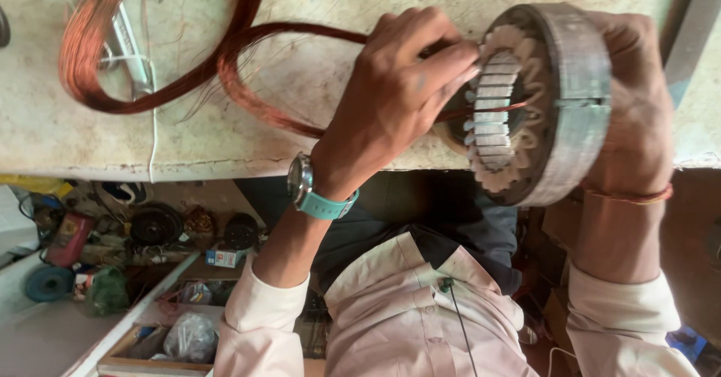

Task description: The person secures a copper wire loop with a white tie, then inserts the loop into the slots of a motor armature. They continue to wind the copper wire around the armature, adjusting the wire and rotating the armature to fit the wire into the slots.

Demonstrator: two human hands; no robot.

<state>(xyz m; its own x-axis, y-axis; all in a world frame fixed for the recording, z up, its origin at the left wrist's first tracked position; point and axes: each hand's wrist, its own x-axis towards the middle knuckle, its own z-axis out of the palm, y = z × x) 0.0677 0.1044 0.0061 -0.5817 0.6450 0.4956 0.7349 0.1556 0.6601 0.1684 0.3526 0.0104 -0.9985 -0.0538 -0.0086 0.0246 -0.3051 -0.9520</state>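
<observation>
A person looked down at their own two hands working on a round grey metal motor stator (559,103) held on edge at the rim of a worn, pale workbench (188,133). The right hand (635,114) cupped the stator's outer ring from behind, fingers wrapped around the far side and closed on it. The left hand (394,95), with a teal-strapped watch (312,189) on its wrist, reached into the stator's open face, its fingertips (462,61) bunched together and pressed against the slotted inner teeth, where thin copper wire ran into a slot. Judging by the pale insulation paper showing in most slots and little copper seated there, the winding looked to be at an early stage, with most left to insert. A long loop of copper wire coil (150,76) trailed from under the left hand across the bench, still outside the stator.
</observation>
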